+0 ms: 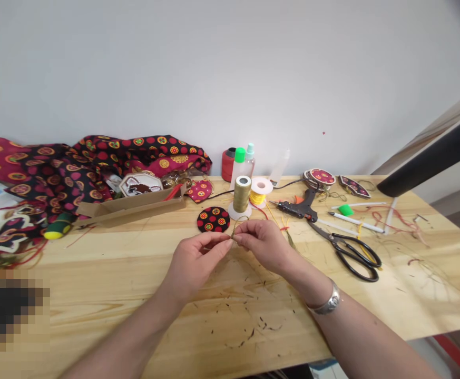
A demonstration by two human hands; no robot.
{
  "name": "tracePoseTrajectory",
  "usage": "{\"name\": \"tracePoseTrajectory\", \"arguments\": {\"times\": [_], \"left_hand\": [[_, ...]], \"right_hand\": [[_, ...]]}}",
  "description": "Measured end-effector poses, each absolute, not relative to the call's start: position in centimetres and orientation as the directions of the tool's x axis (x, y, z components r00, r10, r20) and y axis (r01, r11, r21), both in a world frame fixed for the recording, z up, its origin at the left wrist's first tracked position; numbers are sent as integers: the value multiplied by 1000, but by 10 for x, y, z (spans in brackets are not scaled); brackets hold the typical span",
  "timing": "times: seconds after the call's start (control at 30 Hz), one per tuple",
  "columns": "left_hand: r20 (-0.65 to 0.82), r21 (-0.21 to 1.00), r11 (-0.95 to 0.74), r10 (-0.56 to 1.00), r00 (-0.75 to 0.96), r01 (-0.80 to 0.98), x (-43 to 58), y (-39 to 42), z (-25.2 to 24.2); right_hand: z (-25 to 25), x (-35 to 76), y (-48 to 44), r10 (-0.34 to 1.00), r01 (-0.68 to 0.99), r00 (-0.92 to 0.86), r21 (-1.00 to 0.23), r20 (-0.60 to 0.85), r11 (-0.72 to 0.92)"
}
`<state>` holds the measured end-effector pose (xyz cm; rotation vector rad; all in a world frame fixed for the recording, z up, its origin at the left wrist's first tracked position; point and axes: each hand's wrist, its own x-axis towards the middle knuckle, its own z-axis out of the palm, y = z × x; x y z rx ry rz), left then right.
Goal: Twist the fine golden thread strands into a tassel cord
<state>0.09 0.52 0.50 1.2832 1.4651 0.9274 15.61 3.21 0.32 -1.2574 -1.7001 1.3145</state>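
Observation:
My left hand (200, 258) and my right hand (261, 242) meet fingertip to fingertip above the table. Both are closed in a pinch on a thin olive-green cord (234, 227), which forms a small loop above the fingers. A greenish tassel end (290, 238) shows just past my right hand. Behind the hands stands a spool of olive thread (242, 195). To its left lies a round black fabric disc (213, 219) with red and orange flowers. The exact knot or crossing between the fingertips is too small to make out.
On the right lie black-handled scissors (358, 258), a black glue gun (299, 209) and a white pen (356, 221). A yellow thread spool (258, 196) and a green-capped bottle (239, 163) stand behind. On the left are a cardboard tray (135, 208) and patterned cloth (59, 168).

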Motion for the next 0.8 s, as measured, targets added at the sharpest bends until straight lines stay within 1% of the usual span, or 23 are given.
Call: {"name": "tracePoseTrajectory", "arguments": {"times": [0.27,0.43,0.8], "left_hand": [[-155,922,137,988,19,363,-2,6,1],[-170,923,151,985,21,355,-3,6,2],[-145,933,142,989,-17,330,-3,7,4]], "right_hand": [[4,156,32,946,342,-324,-935,-28,90],[4,156,31,943,361,-332,-925,-12,115],[1,157,31,938,388,-344,-905,33,174]]}}
